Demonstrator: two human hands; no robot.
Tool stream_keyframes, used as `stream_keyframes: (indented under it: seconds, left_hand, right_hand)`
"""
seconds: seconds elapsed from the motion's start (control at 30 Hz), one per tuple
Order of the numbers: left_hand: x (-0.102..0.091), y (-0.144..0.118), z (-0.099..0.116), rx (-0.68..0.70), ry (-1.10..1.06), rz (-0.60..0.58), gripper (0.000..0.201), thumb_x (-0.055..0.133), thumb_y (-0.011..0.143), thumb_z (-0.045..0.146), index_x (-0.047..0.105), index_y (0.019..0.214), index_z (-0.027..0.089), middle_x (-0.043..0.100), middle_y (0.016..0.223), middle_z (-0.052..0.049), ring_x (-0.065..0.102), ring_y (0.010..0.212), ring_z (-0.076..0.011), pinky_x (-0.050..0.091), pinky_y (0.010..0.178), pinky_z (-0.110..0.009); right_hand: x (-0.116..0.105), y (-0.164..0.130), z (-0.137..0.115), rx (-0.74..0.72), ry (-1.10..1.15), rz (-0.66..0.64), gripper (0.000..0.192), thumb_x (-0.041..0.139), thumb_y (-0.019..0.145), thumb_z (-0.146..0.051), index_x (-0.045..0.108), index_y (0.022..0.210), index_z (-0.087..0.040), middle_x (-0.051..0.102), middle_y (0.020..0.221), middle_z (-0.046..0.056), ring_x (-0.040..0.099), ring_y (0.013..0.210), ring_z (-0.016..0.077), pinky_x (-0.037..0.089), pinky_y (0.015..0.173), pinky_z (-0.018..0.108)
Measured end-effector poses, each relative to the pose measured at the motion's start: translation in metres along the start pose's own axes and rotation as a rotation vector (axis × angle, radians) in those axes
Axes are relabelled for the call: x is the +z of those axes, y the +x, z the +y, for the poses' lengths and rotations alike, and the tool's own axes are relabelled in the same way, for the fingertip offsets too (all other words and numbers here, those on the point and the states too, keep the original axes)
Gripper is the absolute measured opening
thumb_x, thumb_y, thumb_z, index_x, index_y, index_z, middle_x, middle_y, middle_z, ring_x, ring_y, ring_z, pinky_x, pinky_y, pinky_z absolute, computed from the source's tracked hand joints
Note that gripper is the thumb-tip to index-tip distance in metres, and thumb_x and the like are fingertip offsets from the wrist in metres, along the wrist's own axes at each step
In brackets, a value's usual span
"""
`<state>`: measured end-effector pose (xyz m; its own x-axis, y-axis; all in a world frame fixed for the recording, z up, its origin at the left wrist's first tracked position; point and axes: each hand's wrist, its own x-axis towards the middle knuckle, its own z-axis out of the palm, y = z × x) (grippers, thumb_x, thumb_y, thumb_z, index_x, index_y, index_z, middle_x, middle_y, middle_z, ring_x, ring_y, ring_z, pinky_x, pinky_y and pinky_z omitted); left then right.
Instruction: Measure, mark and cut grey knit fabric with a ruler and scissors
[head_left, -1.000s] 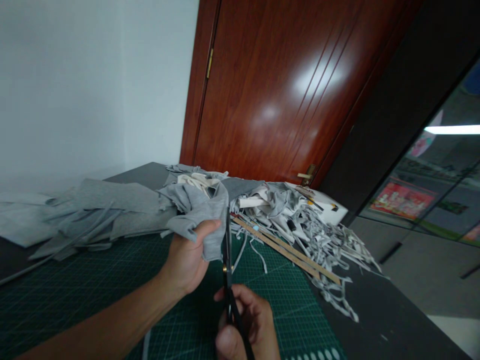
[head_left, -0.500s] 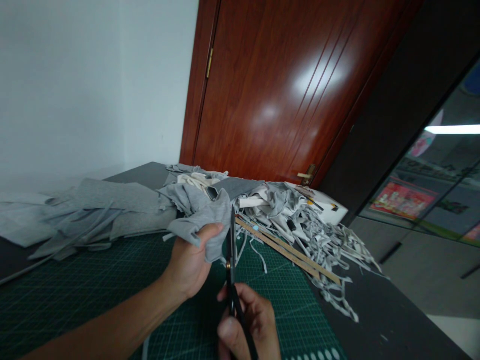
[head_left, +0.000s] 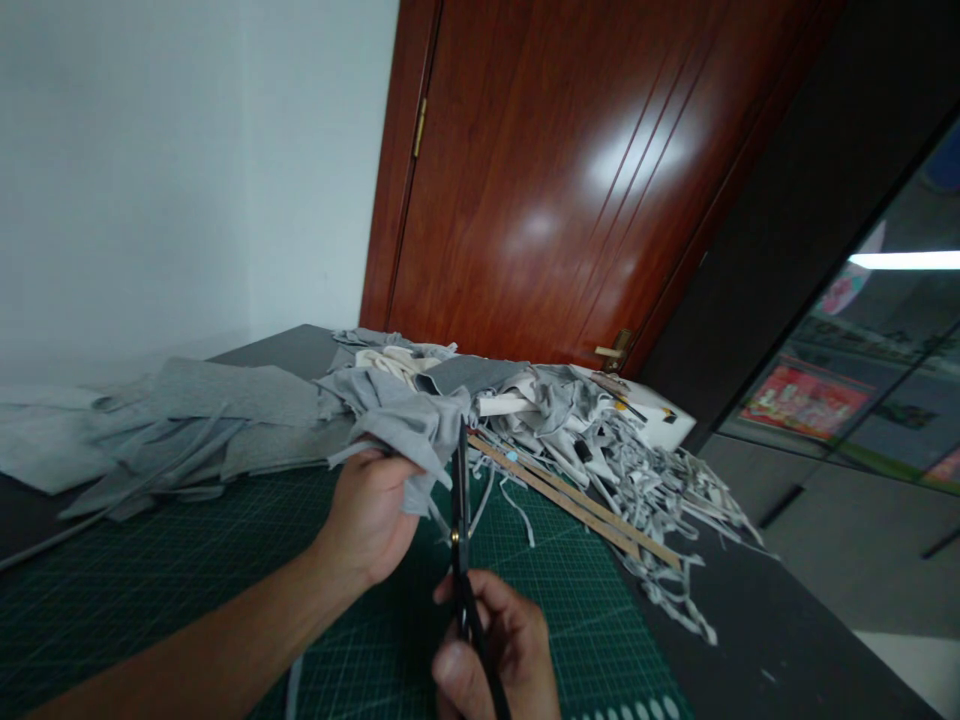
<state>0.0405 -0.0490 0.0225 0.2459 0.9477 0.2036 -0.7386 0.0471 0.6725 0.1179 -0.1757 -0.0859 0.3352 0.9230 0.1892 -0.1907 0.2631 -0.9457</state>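
Grey cloth [head_left: 409,430] bunched up above the green cutting mat [head_left: 150,590], left hand [head_left: 367,515] reaching forward, fingers curled tight on it; right hand [head_left: 491,650] low, fingers wrapped round black scissors [head_left: 459,520], blades pointing up beside the cloth; scrap strips [head_left: 660,500] piled to the right

Bare left forearm [head_left: 225,640], no sleeve, bare hands, no gloves

A plain white wall [head_left: 150,170] fills the left. Beside it stands a glossy reddish-brown wooden door [head_left: 570,180] with a brass hinge [head_left: 419,126] and a brass handle [head_left: 615,351], light glaring off its panels. To the right, a dark frame [head_left: 795,200] borders glass [head_left: 877,380] reflecting a ceiling light strip [head_left: 904,260]. Pale floor [head_left: 911,655] shows bottom right.
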Motion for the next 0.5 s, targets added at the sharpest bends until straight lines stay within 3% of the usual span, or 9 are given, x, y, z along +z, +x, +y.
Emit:
stream_keyframes:
  seconds: [0.17, 0.27, 0.4, 0.5]
  left_hand:
    - [0.004, -0.003, 0.004, -0.053, -0.017, -0.011, 0.050, 0.086, 0.049, 0.004, 0.076, 0.095, 0.023, 0.083, 0.092, 0.002, 0.080, 0.101, -0.0310, 0.063, 0.094, -0.041]
    - [0.006, -0.001, 0.009, -0.091, -0.055, -0.045, 0.046, 0.092, 0.052, 0.009, 0.077, 0.093, 0.021, 0.084, 0.094, -0.002, 0.080, 0.106, -0.0358, 0.065, 0.095, -0.045]
    - [0.008, 0.004, 0.016, -0.077, -0.148, -0.069, 0.039, 0.094, 0.066, 0.022, 0.078, 0.101, 0.022, 0.086, 0.108, -0.004, 0.079, 0.113, -0.0347, 0.067, 0.093, -0.043]
    - [0.009, 0.006, 0.018, -0.059, -0.119, -0.045, 0.049, 0.094, 0.064, 0.013, 0.079, 0.109, 0.023, 0.086, 0.108, -0.003, 0.079, 0.113, -0.0372, 0.066, 0.094, -0.045]
  right_hand:
    - [0.000, -0.001, 0.005, -0.005, 0.040, -0.002, 0.071, 0.094, 0.066, -0.074, 0.070, 0.104, -0.019, 0.052, 0.052, -0.009, 0.042, 0.033, 0.0079, 0.032, 0.033, 0.018]
    - [0.000, -0.002, 0.005, -0.003, 0.085, -0.014, 0.070, 0.097, 0.065, -0.070, 0.070, 0.106, -0.020, 0.053, 0.053, -0.009, 0.041, 0.034, 0.0072, 0.031, 0.033, 0.017]
    - [0.002, -0.004, 0.003, -0.016, 0.120, -0.014, 0.069, 0.100, 0.063, -0.066, 0.070, 0.105, -0.021, 0.053, 0.053, -0.009, 0.042, 0.034, 0.0075, 0.030, 0.033, 0.017]
    - [0.005, -0.005, 0.003, -0.020, 0.129, 0.008, 0.070, 0.100, 0.061, -0.068, 0.069, 0.105, -0.022, 0.053, 0.054, -0.009, 0.044, 0.035, 0.0088, 0.032, 0.032, 0.018]
